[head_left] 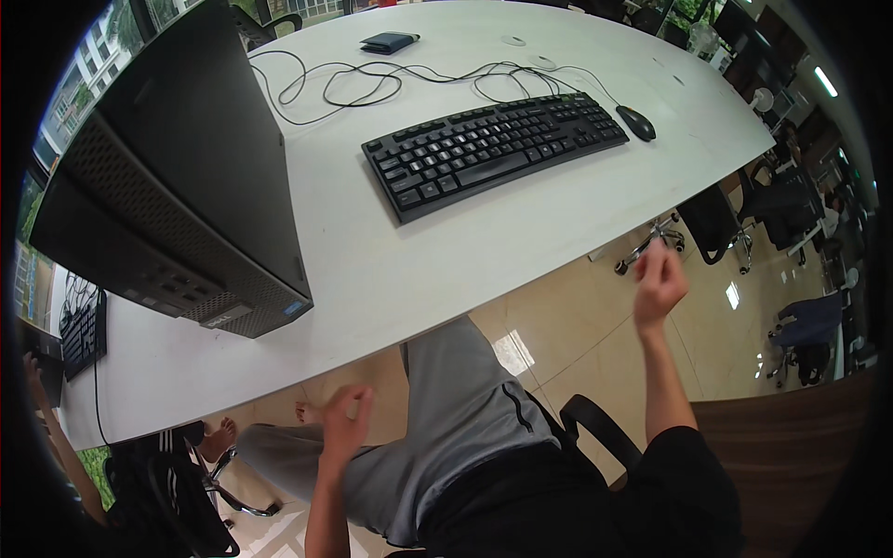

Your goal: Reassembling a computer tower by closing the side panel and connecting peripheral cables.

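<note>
My left hand (347,423) hangs in the air over my lap, just off the near edge of the white table (344,223), fingers curled in. Nothing shows in it. Beyond the table's right front edge, my right hand (660,284) is raised with its fingers drawn together, also holding nothing that I can see. Neither hand touches the table. A black keyboard (493,149) lies across the tabletop, and a black mouse (636,123) sits off its right end. To the left stands a black desktop computer case (200,158).
Thin black cables (372,74) loop behind the keyboard. Farther back lies a dark blue wallet (390,42). Another keyboard (84,335) is at the far left, near another person's arm (70,460). Office chairs (712,223) stand on the tiled floor at right.
</note>
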A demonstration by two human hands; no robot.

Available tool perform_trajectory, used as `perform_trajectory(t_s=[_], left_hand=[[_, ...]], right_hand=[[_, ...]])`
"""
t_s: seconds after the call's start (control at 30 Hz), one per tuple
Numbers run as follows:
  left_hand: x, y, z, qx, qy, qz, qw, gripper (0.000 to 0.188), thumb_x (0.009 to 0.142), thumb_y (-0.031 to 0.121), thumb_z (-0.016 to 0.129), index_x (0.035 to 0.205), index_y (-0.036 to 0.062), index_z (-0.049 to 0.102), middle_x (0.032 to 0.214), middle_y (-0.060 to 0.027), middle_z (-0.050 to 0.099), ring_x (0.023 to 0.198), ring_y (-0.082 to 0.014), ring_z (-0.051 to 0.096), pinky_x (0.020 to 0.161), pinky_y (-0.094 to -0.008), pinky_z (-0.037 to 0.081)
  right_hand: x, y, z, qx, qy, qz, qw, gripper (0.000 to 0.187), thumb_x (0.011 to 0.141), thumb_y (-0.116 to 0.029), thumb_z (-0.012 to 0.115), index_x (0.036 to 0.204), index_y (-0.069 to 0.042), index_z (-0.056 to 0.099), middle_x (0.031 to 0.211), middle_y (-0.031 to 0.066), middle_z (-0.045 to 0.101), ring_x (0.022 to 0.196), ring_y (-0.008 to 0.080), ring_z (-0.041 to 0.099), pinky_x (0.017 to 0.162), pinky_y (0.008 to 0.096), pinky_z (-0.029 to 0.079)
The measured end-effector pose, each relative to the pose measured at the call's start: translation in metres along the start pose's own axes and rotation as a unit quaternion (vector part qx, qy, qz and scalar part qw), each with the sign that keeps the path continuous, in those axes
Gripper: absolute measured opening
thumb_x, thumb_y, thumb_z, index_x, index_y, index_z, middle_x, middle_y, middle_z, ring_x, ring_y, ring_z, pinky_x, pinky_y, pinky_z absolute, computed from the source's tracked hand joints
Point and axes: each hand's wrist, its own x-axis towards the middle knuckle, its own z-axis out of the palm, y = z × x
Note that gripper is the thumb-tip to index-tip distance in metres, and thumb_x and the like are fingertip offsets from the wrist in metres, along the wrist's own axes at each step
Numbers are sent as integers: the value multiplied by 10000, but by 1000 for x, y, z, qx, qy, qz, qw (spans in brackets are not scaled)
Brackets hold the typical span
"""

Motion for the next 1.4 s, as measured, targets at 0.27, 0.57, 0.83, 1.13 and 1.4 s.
perform_trajectory(t_s=[0.27, 0.57, 0.83, 1.13, 1.4], left_hand=[[39, 169, -28, -42, 1, 346, 937, 263, 876, -17, 786, 1138, 1, 785, 1065, -141, 789, 982, -339, 756, 881, -411, 602], [151, 212, 9, -185, 68, 37, 980, 686, 1109, 280, 600, 1639, -77, 352, 1682, -242, 424, 1550, -321, 444, 1277, -418, 338], [200, 218, 13, -251, 60, -62, 964, 862, 1073, 475, 620, 1646, -102, 337, 1674, -298, 420, 1556, -348, 436, 1255, -384, 354], [114, 214, -7, -239, 115, -15, 964, 662, 1101, 250, 620, 1612, -102, 389, 1587, -313, 512, 1553, -342, 446, 1242, -395, 375], [128, 201, -7, -166, 114, 23, 979, 536, 1122, 178, 570, 1568, -94, 449, 1607, -276, 507, 1495, -295, 509, 1253, -389, 375]], right_hand=[[164, 36, 50, 54, -62, 82, 993, 367, 1067, -279, 687, 1274, 13, 767, 1166, 105, 788, 1060, 145, 707, 952, 299, 546], [232, 125, 124, -63, -83, 74, 992, 607, 1005, -404, 726, 1431, 25, 676, 1377, 244, 727, 1268, 322, 706, 1106, 392, 511], [211, 81, 107, -25, -120, 104, 987, 516, 1025, -453, 714, 1193, 31, 764, 1032, 115, 814, 966, 192, 732, 882, 328, 534], [179, 45, 48, -36, -206, 68, 976, 392, 1032, -352, 738, 1071, 36, 784, 929, 107, 794, 849, 122, 705, 772, 299, 527], [271, 28, 165, -169, -299, -164, 925, 406, 970, -361, 750, 1120, 13, 798, 1154, 187, 807, 1036, 349, 783, 945, 407, 594]])
